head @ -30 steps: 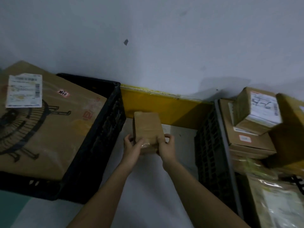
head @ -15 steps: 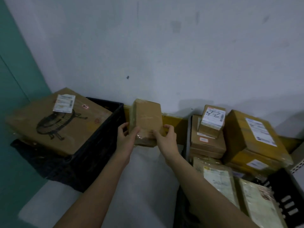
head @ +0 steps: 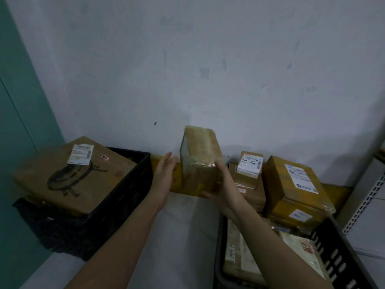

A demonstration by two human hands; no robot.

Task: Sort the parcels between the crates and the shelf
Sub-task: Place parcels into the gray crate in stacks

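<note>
A: On my feed, the pale floor (head: 179, 236) carries what at left?
B: I see a black crate (head: 116, 197), a large fan-printed carton (head: 68, 178) resting on it.
A: At right?
B: A second black crate (head: 337, 255) heaped with parcels; a yellow strip (head: 177, 180) lines the far wall base.

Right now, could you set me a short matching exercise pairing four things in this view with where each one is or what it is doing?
Things:
1. left hand
2. right hand
3. fan-print box
4. small labelled box

States:
A. lies on the left black crate
B. holds the taped brown parcel
C. open, just off the parcel
D. sits atop the cardboard stack in the right crate

Pairs: 1-C, 2-B, 3-A, 4-D
</note>
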